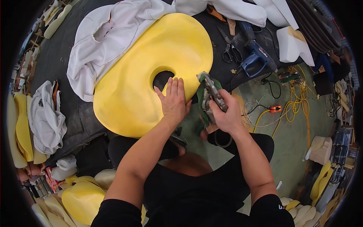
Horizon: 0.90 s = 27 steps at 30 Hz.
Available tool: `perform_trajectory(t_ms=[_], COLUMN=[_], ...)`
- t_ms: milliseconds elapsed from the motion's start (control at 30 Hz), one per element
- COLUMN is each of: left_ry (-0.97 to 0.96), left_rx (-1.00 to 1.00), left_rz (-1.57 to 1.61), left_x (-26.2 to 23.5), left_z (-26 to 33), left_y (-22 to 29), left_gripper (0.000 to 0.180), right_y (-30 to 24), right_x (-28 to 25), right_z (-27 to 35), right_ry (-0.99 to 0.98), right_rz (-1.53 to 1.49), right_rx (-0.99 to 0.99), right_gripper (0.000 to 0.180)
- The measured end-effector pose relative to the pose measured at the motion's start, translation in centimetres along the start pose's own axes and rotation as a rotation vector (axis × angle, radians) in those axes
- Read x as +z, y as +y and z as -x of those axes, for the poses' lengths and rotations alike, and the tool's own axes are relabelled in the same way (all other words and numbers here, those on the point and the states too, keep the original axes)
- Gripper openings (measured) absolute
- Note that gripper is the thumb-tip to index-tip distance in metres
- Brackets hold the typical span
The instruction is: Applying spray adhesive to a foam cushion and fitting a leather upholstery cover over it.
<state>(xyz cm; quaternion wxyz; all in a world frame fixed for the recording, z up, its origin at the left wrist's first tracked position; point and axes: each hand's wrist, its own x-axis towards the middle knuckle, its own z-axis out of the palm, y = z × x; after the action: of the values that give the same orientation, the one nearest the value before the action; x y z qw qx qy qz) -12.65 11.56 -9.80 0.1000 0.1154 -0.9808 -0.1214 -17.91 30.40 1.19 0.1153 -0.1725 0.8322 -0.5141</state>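
A large, smooth yellow foam piece (132, 90) with a hole in it lies on the dark table, its near end above my lap. My left hand (174, 101) rests flat on the foam beside the hole, fingers stretched out. In my right hand (228, 115) I grip a grey metal hand tool with a green band (210, 92); its exact kind I cannot tell. The tool's tip is at the foam's right edge, and whether it touches is unclear.
White covers (94, 45) lie along the foam's far left. Scissors (231, 51) and a blue power tool (259, 56) sit at the right of the table (56, 56). A yellow cable (298, 102) coils on the floor. More foam pieces (83, 198) are stacked at the lower left.
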Motion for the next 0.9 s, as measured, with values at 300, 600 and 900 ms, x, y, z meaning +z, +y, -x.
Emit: perform_trajectory(t_ms=[300,600,900], left_ry=[-0.009,0.028,-0.016], left_rx=[-0.006,0.005,0.003], left_rz=[-0.01,0.012,0.006], left_x=[0.0,0.1,-0.2], left_z=[0.0,0.0,0.1], left_y=[0.0,-0.1,-0.1], left_gripper=[0.1,0.099,0.1], right_y=[-0.4,-0.2,-0.9], right_x=[0.6,0.1,1.2], right_z=[-0.9,-0.3,-1.1], right_ry=[-0.008,-0.049,-0.01], right_rz=[-0.008,-0.012,-0.025], right_rx=[-0.055,-0.091,-0.129], right_gripper=[0.018,0.015,0.014])
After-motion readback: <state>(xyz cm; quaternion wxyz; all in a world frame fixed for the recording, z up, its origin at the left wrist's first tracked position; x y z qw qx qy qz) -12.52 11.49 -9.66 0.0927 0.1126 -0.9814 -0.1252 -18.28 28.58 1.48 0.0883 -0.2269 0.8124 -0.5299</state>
